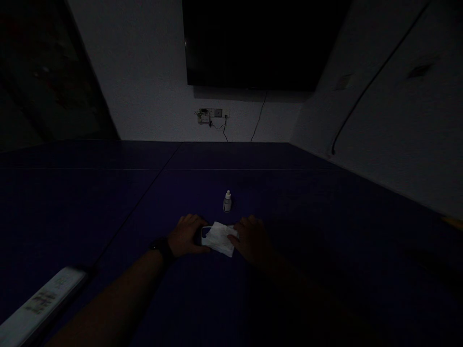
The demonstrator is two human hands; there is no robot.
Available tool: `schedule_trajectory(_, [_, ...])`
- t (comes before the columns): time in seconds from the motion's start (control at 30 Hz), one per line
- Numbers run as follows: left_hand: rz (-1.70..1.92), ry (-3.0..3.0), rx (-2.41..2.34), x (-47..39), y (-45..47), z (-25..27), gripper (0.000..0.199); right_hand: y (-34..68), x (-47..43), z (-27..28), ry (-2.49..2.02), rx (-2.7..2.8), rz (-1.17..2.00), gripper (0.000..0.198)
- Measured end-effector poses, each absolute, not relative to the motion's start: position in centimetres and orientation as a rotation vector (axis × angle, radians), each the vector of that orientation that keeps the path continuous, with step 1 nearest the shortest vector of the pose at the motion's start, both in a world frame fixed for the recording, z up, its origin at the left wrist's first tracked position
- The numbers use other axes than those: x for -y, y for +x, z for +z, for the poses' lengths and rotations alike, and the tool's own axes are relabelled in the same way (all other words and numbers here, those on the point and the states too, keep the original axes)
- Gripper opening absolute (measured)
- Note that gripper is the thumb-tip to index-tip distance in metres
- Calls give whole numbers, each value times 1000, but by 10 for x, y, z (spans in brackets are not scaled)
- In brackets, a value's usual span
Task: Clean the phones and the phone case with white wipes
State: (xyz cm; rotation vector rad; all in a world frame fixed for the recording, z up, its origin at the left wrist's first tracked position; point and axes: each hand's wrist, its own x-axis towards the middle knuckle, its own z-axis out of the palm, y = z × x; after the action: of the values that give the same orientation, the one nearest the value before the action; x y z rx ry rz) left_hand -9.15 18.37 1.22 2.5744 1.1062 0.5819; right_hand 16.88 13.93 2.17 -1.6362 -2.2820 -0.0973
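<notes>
Low in the middle of the head view lies what looks like a clear phone case [204, 232] with a pale rim and a cutout at its left end. My left hand [187, 234], with a dark band on the wrist, grips that left end between thumb and fingers. A white tissue [220, 238] covers most of the case. My right hand [252, 239] has its fingers closed on the tissue's right side, over the case's right end, which is partly hidden. Just beyond the case, a small bottle [227, 204] with a white cap stands upright.
The room is dim. A dark blue table [173, 193] reaches to the wall. At the lower left lies a long white box [43, 301] with printing. On the wall are a large dark screen [260, 43] and sockets [218, 113] with hanging cables.
</notes>
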Motion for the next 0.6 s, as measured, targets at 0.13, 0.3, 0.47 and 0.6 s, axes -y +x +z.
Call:
schedule_trajectory(0.13, [587,2531,-1107,-184,-91,12,68,168,-142,20,-1601,2141,194,11])
schedule_trajectory(0.3, [689,2379,-1087,-182,-92,17,88,163,-150,22,-1470,1985,506,5])
schedule_trajectory(0.47, [867,2112,-1007,-179,-87,24,48,156,-157,20,-1320,1770,778,11])
schedule_trajectory(0.6, [981,1825,-954,-177,-76,21,44,155,-161,16,-1263,1621,862,19])
